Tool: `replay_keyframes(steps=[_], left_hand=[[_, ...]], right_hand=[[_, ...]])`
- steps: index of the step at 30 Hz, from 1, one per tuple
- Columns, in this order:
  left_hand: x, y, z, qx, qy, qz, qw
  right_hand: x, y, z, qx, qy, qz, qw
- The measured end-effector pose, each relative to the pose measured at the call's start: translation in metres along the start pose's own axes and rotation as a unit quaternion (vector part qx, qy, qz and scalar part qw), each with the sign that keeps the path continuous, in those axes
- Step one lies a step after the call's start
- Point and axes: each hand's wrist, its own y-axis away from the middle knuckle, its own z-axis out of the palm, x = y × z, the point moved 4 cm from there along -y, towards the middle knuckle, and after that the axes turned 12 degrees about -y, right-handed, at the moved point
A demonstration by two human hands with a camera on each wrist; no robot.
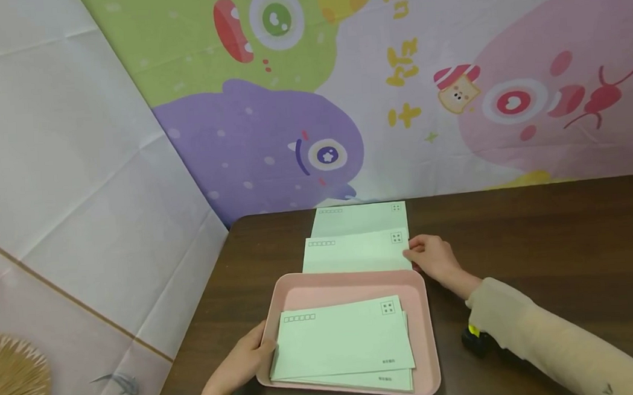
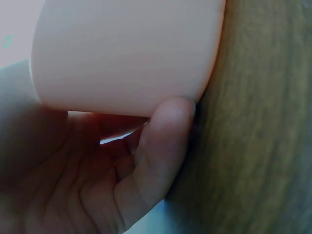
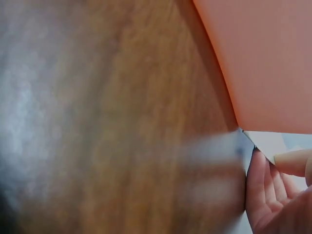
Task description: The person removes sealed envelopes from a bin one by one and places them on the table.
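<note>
My left hand (image 1: pixel 240 360) grips the left side of a pink tray (image 1: pixel 422 312), thumb over the rim. In the left wrist view its fingers (image 2: pixel 168 131) curl against the tray's outer wall (image 2: pixel 126 63). Inside the tray lies a small stack of pale green envelopes (image 1: pixel 341 341), slightly fanned. Beyond the tray, my right hand (image 1: pixel 434 258) pinches the right edge of another pale green envelope (image 1: pixel 355 252), whose near part is hidden by the tray. The right wrist view shows thumb and fingers (image 3: pixel 290 163) at a pale corner of it, close to the tray's corner.
Behind the pinched envelope, a further envelope (image 1: pixel 358 219) lies partly covered at the table's back edge. The dark wooden table (image 1: pixel 542 244) meets a cartoon-printed backdrop (image 1: pixel 428 154) behind and a pale hanging sheet (image 1: pixel 74 146) on the left. A dark strap with a yellow part (image 1: pixel 474 333) sits under the right sleeve.
</note>
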Motion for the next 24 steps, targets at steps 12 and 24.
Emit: replay_keyframes(steps=[12, 24], left_hand=[[-0.0021, -0.0020, 0.0005, 0.001, -0.004, -0.006, 1.0000], [-0.0022, -0.0018, 0.0006, -0.005, 0.001, -0.004, 1.0000]], right_hand=[[0.0006, -0.0021, 0.0005, 0.005, 0.009, 0.014, 0.9998], [-0.0028, -0.0030, 0.0002, 0.017, 0.031, 0.026, 0.9990]])
